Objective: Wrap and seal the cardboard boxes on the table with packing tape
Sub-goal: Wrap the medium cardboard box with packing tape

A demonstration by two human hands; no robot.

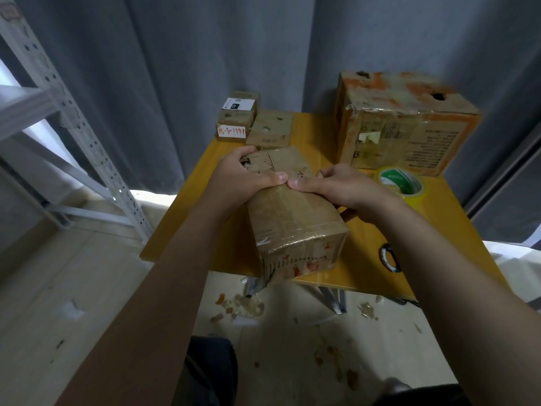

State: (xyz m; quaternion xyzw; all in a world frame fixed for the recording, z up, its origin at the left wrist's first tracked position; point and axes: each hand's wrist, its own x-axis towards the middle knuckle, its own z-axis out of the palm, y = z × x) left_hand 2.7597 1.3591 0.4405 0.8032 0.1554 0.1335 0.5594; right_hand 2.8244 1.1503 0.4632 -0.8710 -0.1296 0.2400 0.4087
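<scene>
1. The tabletop (317, 136) carries every box in sight, so all the work is within reach.
2. The large box (404, 124) stands at the back right. It shows worn, patchy tape and holes in its top, and I judge it still needs a fresh wrap.
3. The box in hand (295, 224) lies lengthwise at the front middle, with its near end out past the tabletop's front edge. I cannot tell whether it rests on the surface or is lifted clear. Glossy tape bands cover its near half. The far half looks bare and scuffed, so this one seems partly wrapped at best.
4. The left hand (243, 177) grips the box's far left edge. Its fingers curl over that edge and its thumb (278, 177) presses flat on top.
5. The right hand (336, 186) clamps the right side. Its thumb (295, 183) lies on top, tip to tip with the other thumb, and its fingers wrap down out of view. Both forearms reach forward, held fairly straight.
6. Three small boxes (234, 128) cluster at the back left. Whether they are sealed is too small to tell.
7. The tape roll (392, 181) lies flat just right of the right hand, and neither hand holds it. No strip appears to be drawn out, so more taping probably lies ahead.
8. A small dark ring (383, 256) sits near the front right. I cannot tell what it is.
</scene>
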